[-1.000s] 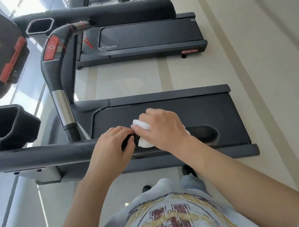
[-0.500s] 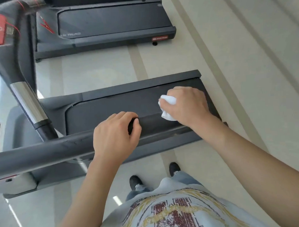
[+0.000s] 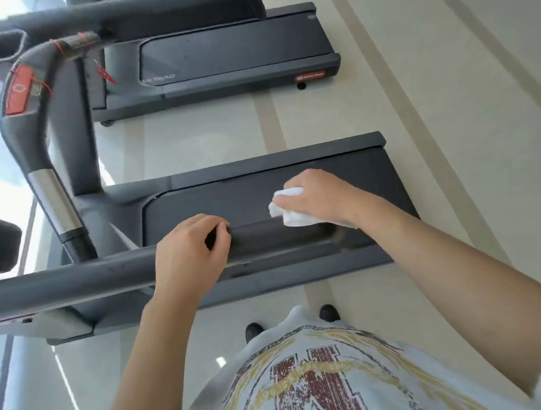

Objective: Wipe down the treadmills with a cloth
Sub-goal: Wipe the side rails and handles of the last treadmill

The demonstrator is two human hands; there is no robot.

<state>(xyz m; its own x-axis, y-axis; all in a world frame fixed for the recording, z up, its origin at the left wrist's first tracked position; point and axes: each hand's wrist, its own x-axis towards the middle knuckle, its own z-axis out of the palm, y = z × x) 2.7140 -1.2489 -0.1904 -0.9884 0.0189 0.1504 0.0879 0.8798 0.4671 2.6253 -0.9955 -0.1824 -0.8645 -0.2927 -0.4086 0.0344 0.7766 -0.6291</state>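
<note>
Pale gym floor (image 3: 445, 110) runs under two treadmills. On the nearer treadmill (image 3: 292, 160), I have my right hand (image 3: 320, 196) closed around the white cloth (image 3: 289, 208), pressed on the handrail (image 3: 80, 281); my left hand (image 3: 189, 258) is curled over that rail.

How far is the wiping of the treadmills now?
Nothing can be confirmed as done: no surface shows a clear wiped mark. In hand: the right hand presses the white cloth on the near treadmill's side handrail, while the left hand steadies on the same rail. Left: the far treadmill, which no hand touches.
</note>
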